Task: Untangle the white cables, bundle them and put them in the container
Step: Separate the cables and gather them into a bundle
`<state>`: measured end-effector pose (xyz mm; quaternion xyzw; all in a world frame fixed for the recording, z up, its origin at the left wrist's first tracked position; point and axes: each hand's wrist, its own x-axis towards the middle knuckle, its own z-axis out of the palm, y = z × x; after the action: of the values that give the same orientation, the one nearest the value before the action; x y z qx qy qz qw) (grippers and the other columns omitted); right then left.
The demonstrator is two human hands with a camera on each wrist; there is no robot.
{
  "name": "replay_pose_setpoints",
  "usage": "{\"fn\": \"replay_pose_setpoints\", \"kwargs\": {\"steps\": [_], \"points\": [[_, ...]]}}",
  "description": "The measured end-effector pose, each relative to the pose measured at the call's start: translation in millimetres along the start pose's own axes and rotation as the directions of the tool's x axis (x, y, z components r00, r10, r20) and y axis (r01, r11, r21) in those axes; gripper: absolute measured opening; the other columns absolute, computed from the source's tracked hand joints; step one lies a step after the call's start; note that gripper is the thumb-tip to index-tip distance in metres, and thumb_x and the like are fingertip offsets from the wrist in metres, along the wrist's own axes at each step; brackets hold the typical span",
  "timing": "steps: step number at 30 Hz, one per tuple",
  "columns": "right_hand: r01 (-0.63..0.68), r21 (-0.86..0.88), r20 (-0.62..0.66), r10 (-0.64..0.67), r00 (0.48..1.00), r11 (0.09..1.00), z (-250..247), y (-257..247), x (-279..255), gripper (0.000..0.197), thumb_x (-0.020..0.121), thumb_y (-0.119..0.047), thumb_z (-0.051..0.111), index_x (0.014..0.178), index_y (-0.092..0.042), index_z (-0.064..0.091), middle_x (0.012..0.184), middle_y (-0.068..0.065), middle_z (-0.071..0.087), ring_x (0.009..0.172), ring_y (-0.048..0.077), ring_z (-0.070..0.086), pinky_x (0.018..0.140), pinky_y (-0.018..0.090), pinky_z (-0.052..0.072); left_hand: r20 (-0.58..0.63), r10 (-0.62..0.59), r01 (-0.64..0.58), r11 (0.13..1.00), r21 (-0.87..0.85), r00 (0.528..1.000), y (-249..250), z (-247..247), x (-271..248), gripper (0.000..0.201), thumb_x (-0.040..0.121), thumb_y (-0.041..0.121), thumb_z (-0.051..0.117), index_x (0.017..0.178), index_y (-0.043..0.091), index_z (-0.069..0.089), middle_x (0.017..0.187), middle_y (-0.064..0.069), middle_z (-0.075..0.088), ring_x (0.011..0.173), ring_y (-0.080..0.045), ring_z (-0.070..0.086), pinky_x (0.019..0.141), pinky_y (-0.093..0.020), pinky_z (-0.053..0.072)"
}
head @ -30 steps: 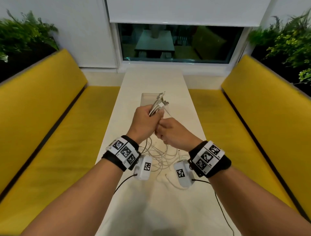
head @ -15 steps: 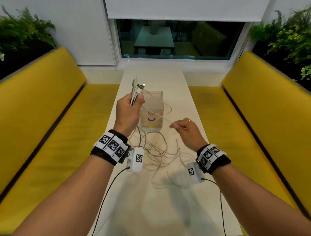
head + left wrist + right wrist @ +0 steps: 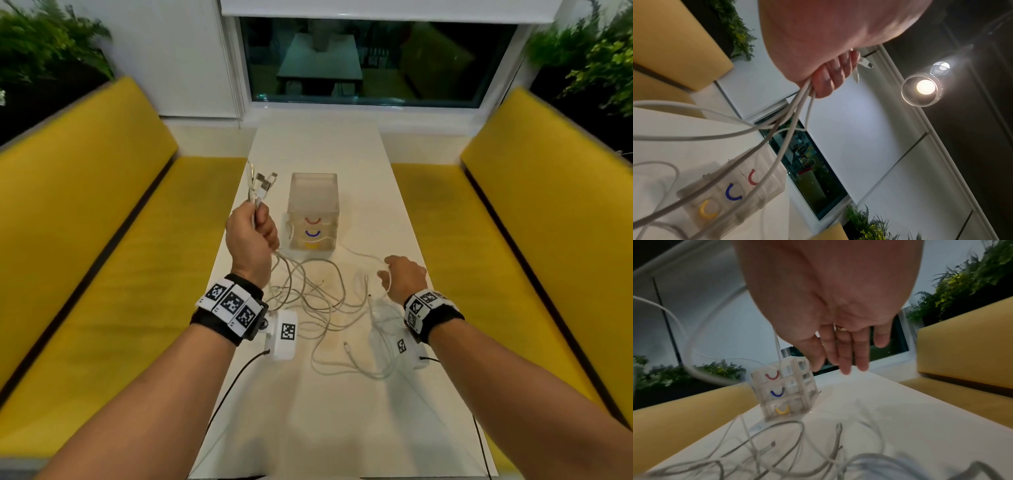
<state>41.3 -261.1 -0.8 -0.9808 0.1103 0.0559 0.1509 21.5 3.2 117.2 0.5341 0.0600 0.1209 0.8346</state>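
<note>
A long, narrow white table [image 3: 318, 411] runs away from the person toward a dark window [image 3: 373, 61] under a white roller blind [image 3: 387, 7], with yellow upholstered benches [image 3: 85, 212] along both sides and green leafy plants [image 3: 44, 44] behind the backrests. In the left wrist view a round glowing ceiling lamp [image 3: 925, 86] hangs against a dark ceiling.

The left hand [image 3: 251, 236] is raised above the tabletop, its fingers [image 3: 828, 78] clenched around the gathered ends of the thin white cables [image 3: 318, 301]. The silver and white plugs [image 3: 262, 181] stick up above the fist; below it the strands drop and spread into a loose tangle of loops on the table, toward the person from the grip and between the two wrists.

Just to the right of the fist, standing on the table, is the clear plastic box-shaped container [image 3: 313, 212], marked on its near face with red, blue and yellow arcs. One strand trails across its front.

The right hand [image 3: 404, 277] is low over the right side of the tangle, well apart from the left fist, with fingers [image 3: 844, 353] extended. A single strand loops at its thumb side, but whether the thumb pinches it cannot be told.
</note>
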Motion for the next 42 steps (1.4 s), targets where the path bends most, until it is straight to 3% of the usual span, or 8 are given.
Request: {"fn": "replay_pose_setpoints", "kwargs": {"steps": [5,8,11,21,26,30,36,42], "points": [[-0.198,-0.051,0.181,0.204,0.962,0.979,8,-5,-20,0.038,0.092,-0.025,0.058,0.125,-0.008,0.053,0.132,0.013,0.058,0.117,0.032,0.059,0.101,0.042,0.046,-0.026,0.027,-0.027,1.000,-0.012,0.999,-4,-5,4,0.019,0.080,0.025,0.039,0.063,0.019,0.033,0.055,0.002,0.023,0.051,-0.016,0.015,0.046,-0.026,0.015],[-0.006,-0.008,0.188,0.007,0.982,1.000,7,-22,-35,0.011,0.090,-0.016,0.055,0.096,-0.009,0.060,0.109,0.011,0.068,0.090,0.027,0.063,0.076,0.033,0.053,-0.018,0.029,-0.029,1.000,-0.004,0.999,-9,-3,4,0.020,0.082,0.024,0.040,0.064,0.019,0.033,0.056,0.001,0.024,0.050,-0.016,0.016,0.047,-0.028,0.015],[0.129,-0.012,0.383,-0.114,0.917,0.992,23,-42,-55,0.016,0.088,-0.016,0.051,0.091,-0.006,0.064,0.100,0.012,0.071,0.093,0.031,0.068,0.079,0.035,0.056,-0.012,0.039,-0.039,0.999,-0.004,0.999,-13,1,-1,0.019,0.082,0.023,0.041,0.065,0.018,0.034,0.056,0.002,0.025,0.050,-0.015,0.018,0.047,-0.027,0.015],[0.246,-0.296,0.452,-0.092,0.887,0.923,80,-25,-88,0.024,0.092,-0.026,0.062,0.111,-0.012,0.065,0.111,0.005,0.071,0.101,0.024,0.069,0.071,0.030,0.045,0.003,0.050,-0.050,0.999,-0.020,0.999,-19,2,-4,0.019,0.086,0.018,0.041,0.067,0.017,0.036,0.056,0.001,0.026,0.050,-0.015,0.020,0.047,-0.027,0.017],[0.269,-0.207,0.531,-0.123,0.839,0.941,68,-23,-91,0.021,0.088,-0.032,0.065,0.086,-0.013,0.057,0.093,0.006,0.066,0.085,0.025,0.066,0.067,0.029,0.046,0.040,0.025,-0.026,1.000,0.012,0.999,-17,-5,-1,0.023,0.091,0.016,0.040,0.068,0.018,0.038,0.058,0.001,0.027,0.052,-0.015,0.021,0.050,-0.031,0.016],[0.113,0.173,0.535,-0.190,0.823,0.978,21,-26,-85,0.023,0.084,-0.021,0.064,0.080,0.001,0.070,0.080,0.015,0.077,0.071,0.025,0.073,0.061,0.031,0.055,0.054,0.017,-0.019,0.999,0.045,0.998,-10,-9,0,0.028,0.097,0.014,0.039,0.070,0.019,0.038,0.059,0.001,0.028,0.053,-0.014,0.022,0.053,-0.036,0.016],[0.092,0.711,0.109,-0.239,0.965,0.698,-66,-30,-82,0.012,0.098,-0.010,0.054,0.088,-0.004,0.055,0.069,0.014,0.075,0.059,0.024,0.070,0.054,0.034,0.050,0.057,0.032,-0.034,0.999,0.027,0.998,6,-8,1,0.027,0.101,0.017,0.039,0.074,0.019,0.040,0.058,0.005,0.031,0.052,-0.013,0.025,0.051,-0.032,0.020],[0.251,0.956,-0.208,-0.256,0.944,0.151,-101,-47,-95,0.015,0.107,-0.022,0.046,0.095,-0.012,0.047,0.075,0.013,0.071,0.070,0.035,0.070,0.066,0.039,0.056,0.164,0.055,-0.067,0.995,0.069,0.985,14,4,-8,0.031,0.110,0.024,0.037,0.079,0.018,0.042,0.062,0.003,0.033,0.049,-0.012,0.029,0.047,-0.027,0.030]]}}
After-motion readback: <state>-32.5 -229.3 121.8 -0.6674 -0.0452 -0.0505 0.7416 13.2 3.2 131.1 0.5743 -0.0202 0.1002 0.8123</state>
